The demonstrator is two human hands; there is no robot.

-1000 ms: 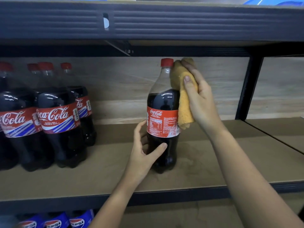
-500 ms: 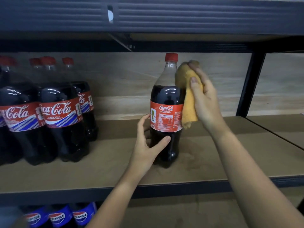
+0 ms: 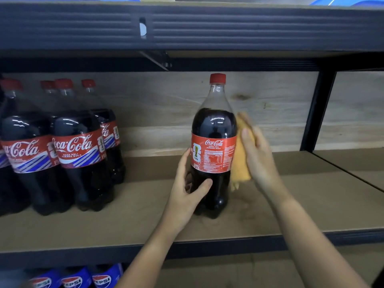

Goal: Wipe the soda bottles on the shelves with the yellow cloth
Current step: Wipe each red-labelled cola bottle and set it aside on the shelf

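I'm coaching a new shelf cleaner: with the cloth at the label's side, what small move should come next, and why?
Probably slide the yellow cloth on down to the bottle's base. The right hand presses it against the label side of the Coca-Cola bottle, while the dark lower part is uncovered. The left hand grips that lower part, so the bottle should stay steady.

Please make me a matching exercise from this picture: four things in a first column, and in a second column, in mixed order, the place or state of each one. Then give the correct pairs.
Column one
1. yellow cloth
2. left hand
3. group of dark cola bottles with red labels
4. blue-labelled Pepsi bottles

Column two
A. on the shelf below
B. grips the lower part of the single cola bottle with a red cap
C. stands at the left of the brown shelf board
D. pressed against the single bottle's right side by the right hand

Pairs: 1-D, 2-B, 3-C, 4-A
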